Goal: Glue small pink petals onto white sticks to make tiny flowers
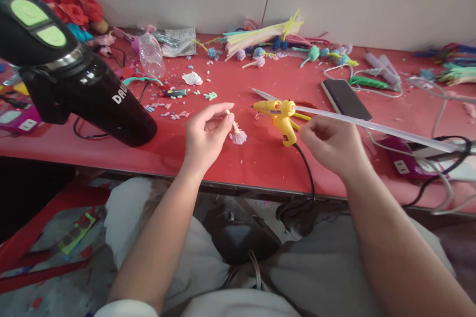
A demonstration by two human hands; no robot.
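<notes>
My left hand pinches the pale stem of a small lilac flower between thumb and fingertips, its petals hanging down just above the table. To the right, a yellow hot glue gun points its nozzle left, and a long clear glue stick runs out of its back. My right hand is beside the gun's handle, under the glue stick, with fingers curled closed. Whatever those fingers hold, if anything, is hidden. Behind the gun lie scissors, only partly showing.
A black handheld device looms at the left. Around the red table lie a clear bottle, green and pink bits, a dark phone, pipe cleaners and a purple power strip with trailing cables.
</notes>
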